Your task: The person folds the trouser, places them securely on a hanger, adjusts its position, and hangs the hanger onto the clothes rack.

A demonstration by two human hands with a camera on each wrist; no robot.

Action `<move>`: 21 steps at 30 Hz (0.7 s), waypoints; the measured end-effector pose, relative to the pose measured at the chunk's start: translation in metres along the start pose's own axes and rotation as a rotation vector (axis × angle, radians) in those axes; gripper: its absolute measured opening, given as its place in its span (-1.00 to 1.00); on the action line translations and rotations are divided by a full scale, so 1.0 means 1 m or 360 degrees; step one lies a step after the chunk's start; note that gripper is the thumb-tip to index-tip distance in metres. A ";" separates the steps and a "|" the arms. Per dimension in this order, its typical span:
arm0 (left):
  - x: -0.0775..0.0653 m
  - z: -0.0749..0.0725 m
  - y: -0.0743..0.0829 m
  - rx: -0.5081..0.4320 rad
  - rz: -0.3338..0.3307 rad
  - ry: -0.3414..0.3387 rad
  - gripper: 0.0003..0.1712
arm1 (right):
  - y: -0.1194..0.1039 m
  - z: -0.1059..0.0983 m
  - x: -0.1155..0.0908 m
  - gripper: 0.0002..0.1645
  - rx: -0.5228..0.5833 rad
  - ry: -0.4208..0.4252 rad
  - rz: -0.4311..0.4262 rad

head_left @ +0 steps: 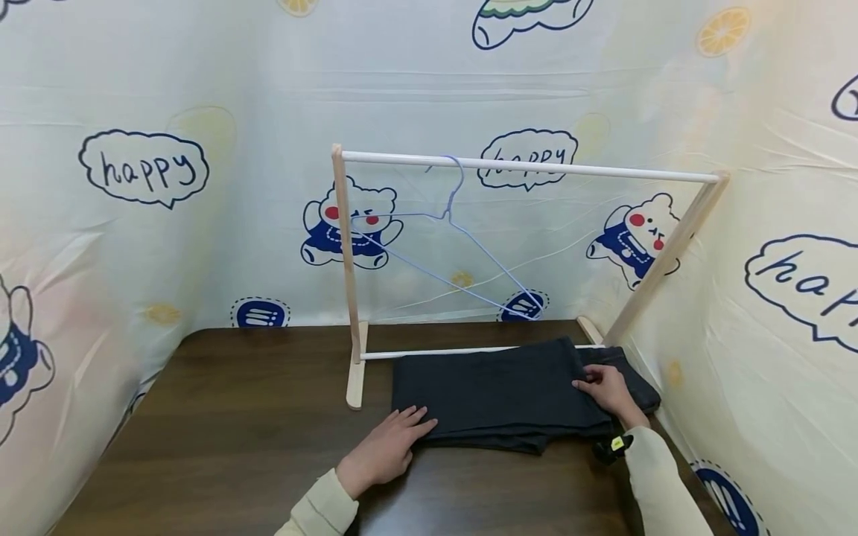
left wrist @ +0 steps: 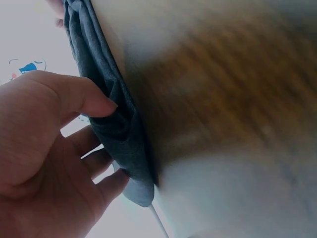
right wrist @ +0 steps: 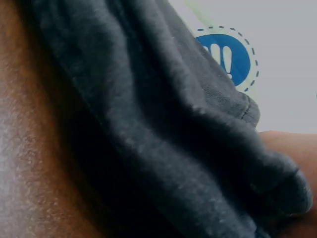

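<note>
Folded dark trousers [head_left: 485, 391] lie across the table in front of the rack in the head view. My left hand [head_left: 387, 449] rests at their near left corner, fingers extended over the cloth. Seen from the left wrist, the thumb and fingertips of that hand [left wrist: 54, 153] touch the layered trouser edge [left wrist: 111, 99]. At the right end, my right hand [head_left: 606, 388] pinches the edge of the upper layer between thumb and finger. The right wrist view is filled by loose folds and a stitched hem [right wrist: 173, 114]; the fingertips are hidden there.
Behind the trousers stands a rack with wooden posts [head_left: 348, 253] and white bars [head_left: 570, 170]. From its top bar a blue wire hanger [head_left: 450, 216] hangs, tilted. A printed curtain [head_left: 255, 246] encloses the brown table [head_left: 248, 417] at the back and sides.
</note>
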State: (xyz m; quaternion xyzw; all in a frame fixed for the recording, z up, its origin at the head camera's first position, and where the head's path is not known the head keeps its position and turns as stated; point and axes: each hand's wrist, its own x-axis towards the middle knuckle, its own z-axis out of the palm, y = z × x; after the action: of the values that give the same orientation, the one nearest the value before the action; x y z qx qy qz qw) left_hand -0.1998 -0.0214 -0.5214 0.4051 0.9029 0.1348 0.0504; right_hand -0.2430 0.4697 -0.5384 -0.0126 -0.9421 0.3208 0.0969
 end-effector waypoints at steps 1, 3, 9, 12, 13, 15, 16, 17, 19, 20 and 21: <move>0.000 0.000 0.000 0.0004 0.0001 -0.0001 -0.32 | 0.000 0.000 -0.001 -0.56 0.0001 -0.0002 0.0007; 0.000 -0.001 0.000 -0.0011 0.0006 -0.0010 -0.32 | 0.000 0.000 -0.002 -0.57 0.0002 -0.0015 0.0020; 0.003 -0.003 -0.006 -0.0248 0.0014 0.0075 -0.48 | 0.003 0.001 -0.005 -0.57 0.0037 -0.0021 0.0034; 0.006 -0.004 -0.010 -0.0422 -0.0085 0.0281 -0.52 | 0.006 0.002 -0.006 -0.56 0.0062 -0.0023 0.0048; 0.007 -0.004 -0.011 -0.0487 -0.0137 0.0357 -0.51 | 0.007 0.001 -0.006 -0.55 0.0067 -0.0026 0.0054; 0.010 -0.004 -0.013 -0.0619 -0.0265 0.0478 -0.48 | 0.008 0.001 -0.006 -0.54 0.0077 -0.0030 0.0061; 0.012 -0.004 -0.014 -0.0691 -0.0344 0.0518 -0.45 | 0.009 0.001 -0.006 -0.53 0.0082 -0.0027 0.0062; 0.013 -0.004 -0.016 -0.0755 -0.0416 0.0543 -0.42 | 0.009 0.001 -0.006 -0.52 0.0082 -0.0030 0.0061; 0.016 -0.003 -0.018 -0.0871 -0.0541 0.0574 -0.37 | 0.009 0.002 -0.005 -0.51 0.0099 -0.0031 0.0066; 0.017 -0.003 -0.020 -0.0954 -0.0605 0.0572 -0.34 | 0.009 0.002 -0.005 -0.51 0.0106 -0.0035 0.0068; 0.018 -0.002 -0.021 -0.1043 -0.0660 0.0577 -0.32 | 0.009 0.002 -0.005 -0.50 0.0113 -0.0040 0.0071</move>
State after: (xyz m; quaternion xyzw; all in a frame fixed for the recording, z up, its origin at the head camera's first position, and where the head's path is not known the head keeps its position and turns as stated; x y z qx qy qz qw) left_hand -0.2275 -0.0219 -0.5253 0.1472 0.8690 0.4705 0.0431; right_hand -0.2391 0.4746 -0.5462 -0.0260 -0.9307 0.3563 0.0783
